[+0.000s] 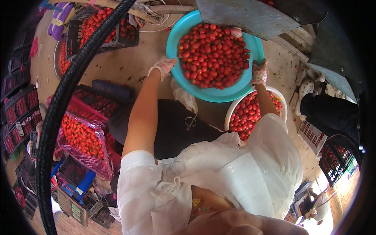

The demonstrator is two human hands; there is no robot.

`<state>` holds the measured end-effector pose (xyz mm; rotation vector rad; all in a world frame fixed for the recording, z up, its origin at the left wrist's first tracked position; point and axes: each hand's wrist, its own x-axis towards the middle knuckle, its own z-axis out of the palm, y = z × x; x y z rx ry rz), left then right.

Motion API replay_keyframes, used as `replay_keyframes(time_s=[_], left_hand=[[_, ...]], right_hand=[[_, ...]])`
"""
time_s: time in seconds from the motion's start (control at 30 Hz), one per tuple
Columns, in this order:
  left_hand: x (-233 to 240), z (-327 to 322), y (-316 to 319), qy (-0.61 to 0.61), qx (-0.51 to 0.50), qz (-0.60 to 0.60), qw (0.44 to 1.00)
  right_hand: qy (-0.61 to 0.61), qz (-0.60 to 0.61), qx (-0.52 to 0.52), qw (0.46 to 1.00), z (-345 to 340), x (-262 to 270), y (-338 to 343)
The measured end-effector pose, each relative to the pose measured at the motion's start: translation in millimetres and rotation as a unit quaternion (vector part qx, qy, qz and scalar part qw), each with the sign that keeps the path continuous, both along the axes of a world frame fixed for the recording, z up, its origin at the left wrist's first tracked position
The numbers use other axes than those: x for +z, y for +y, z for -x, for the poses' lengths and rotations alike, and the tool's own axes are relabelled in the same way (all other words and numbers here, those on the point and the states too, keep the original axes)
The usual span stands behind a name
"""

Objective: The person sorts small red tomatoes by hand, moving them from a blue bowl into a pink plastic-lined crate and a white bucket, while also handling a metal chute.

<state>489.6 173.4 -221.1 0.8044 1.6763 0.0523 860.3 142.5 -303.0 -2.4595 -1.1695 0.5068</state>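
Observation:
My left hand (pixel 163 67), in a floral-patterned glove, grips the left rim of a wide turquoise plastic basin (pixel 202 96). On the opposite rim my right hand (pixel 260 74), gloved alike, has its thumb over the edge. Red cherry tomatoes (pixel 211 58) fill much of the basin, and a pale pink item (pixel 236 32) that I cannot identify lies on them. The corner of a grey metal sheet (pixel 241 20) covers part of the far rim. Below my right forearm, a pale round basin (pixel 228 119) holds more tomatoes, partly hidden by the turquoise basin and my sleeve.
A black crate (pixel 124 41) of tomatoes rests over a metal bowl (pixel 55 57) at upper left. Left of my legs stands a crate lined with pink plastic (pixel 107 144). A scale with a display (pixel 72 205) is lower left. At right is another person's leg (pixel 329 113).

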Motion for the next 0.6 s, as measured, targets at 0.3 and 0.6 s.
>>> replay_keyframes(time_s=[0.3, 0.6], left_hand=[[15.4, -2.9, -36.1, 0.082, -0.282, -0.072, 0.953], [77.1, 52.6, -92.4, 0.31, -0.33, -0.182, 0.873]], right_hand=[[0.063, 0.027, 0.037, 0.997, -25.4, -3.3, 11.9], [0.206, 0.057, 0.207, 0.955, 25.0, 21.4, -3.9]])
